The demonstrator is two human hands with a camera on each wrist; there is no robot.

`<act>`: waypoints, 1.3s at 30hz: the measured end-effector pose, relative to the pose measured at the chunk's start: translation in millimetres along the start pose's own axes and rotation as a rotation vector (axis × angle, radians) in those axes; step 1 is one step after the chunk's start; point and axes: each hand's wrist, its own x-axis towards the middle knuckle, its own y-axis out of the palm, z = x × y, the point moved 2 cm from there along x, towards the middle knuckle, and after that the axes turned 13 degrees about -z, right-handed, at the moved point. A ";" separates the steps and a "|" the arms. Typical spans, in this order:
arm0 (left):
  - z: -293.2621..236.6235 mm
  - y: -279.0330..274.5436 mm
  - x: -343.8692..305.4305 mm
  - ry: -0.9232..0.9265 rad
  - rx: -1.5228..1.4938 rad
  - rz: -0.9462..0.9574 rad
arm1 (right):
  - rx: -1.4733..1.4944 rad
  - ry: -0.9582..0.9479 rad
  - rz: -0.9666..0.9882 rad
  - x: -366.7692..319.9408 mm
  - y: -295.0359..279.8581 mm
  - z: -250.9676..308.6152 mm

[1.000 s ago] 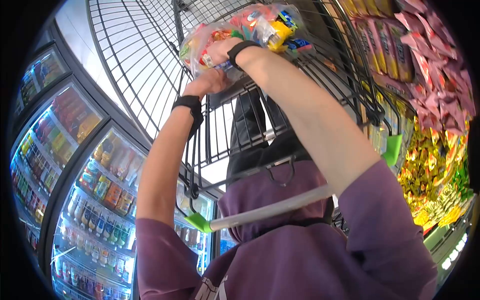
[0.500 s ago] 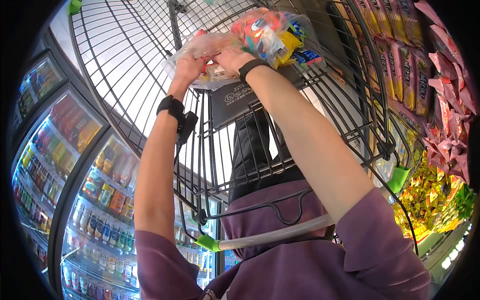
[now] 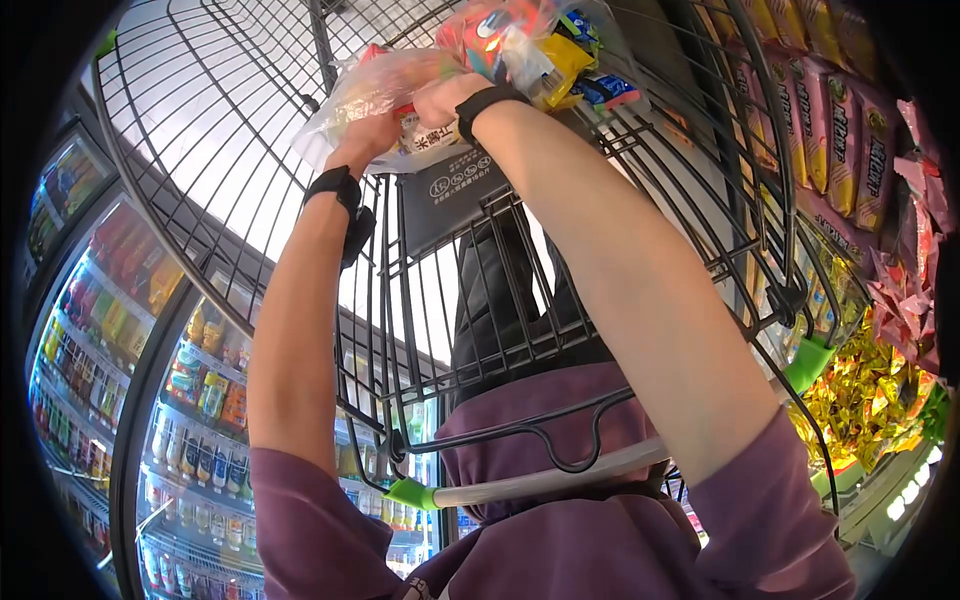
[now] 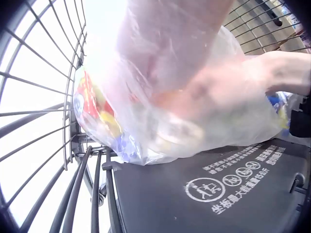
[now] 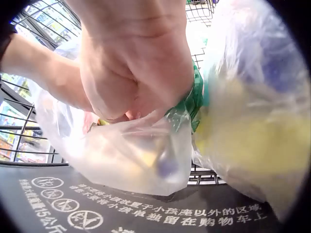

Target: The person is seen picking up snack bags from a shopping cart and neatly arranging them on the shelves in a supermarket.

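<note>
A clear plastic bag (image 3: pixel 350 105) of colourful packets sits in the shopping cart, behind the dark seat panel (image 4: pixel 160 189). My right hand (image 5: pixel 138 63) grips the bag near its opening with curled fingers. Beside its fingers shows a green strip (image 5: pixel 190 104). At the bag's left side, my left hand (image 3: pixel 372 133) holds the thin film, and the plastic overlaps its fingers in the left wrist view. Its fingertips are blurred there. A white packet with dark print (image 3: pixel 432 138) shows through below the hands. Touching this bag on the right is a second filled bag (image 5: pixel 252 121).
The wire cart (image 3: pixel 200 150) surrounds the bags, its grey handle bar (image 3: pixel 560 474) close to my body. Glass-door drink coolers (image 3: pixel 190 450) line the left. Hanging pink snack packs (image 3: pixel 840 150) and gold-wrapped goods (image 3: pixel 870 400) stand on the right.
My left hand has moved up and left from below the bag to its left side, and the film now spreads wider there. The right hand stays at the bag.
</note>
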 end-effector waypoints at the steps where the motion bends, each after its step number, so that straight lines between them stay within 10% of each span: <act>1: 2.0 5.7 -2.3 0.019 0.003 -0.007 | -0.035 -0.042 -0.018 -2.6 -3.7 1.0; 5: 11.9 17.5 -0.8 -0.174 -0.011 0.227 | -0.057 -0.125 -0.019 0.9 -4.4 -3.6; 11: 45.0 38.6 -8.4 0.286 0.019 -0.193 | 0.047 -0.114 -0.100 26.1 13.1 -14.2; 14: 27.9 18.9 -6.2 0.170 0.224 0.290 | 0.093 -0.071 -0.122 36.0 -3.4 -11.9; 26: -5.6 13.6 -16.1 0.022 0.053 0.262 | 0.846 0.165 -0.244 51.6 -13.6 -27.4; 32: -5.1 8.2 -7.7 0.070 0.103 0.209 | 0.288 0.165 -0.127 47.3 -28.8 -18.5; 39: 0.6 -37.7 9.2 0.074 -0.147 -0.111 | 0.212 -0.159 -0.464 34.2 -4.0 -17.6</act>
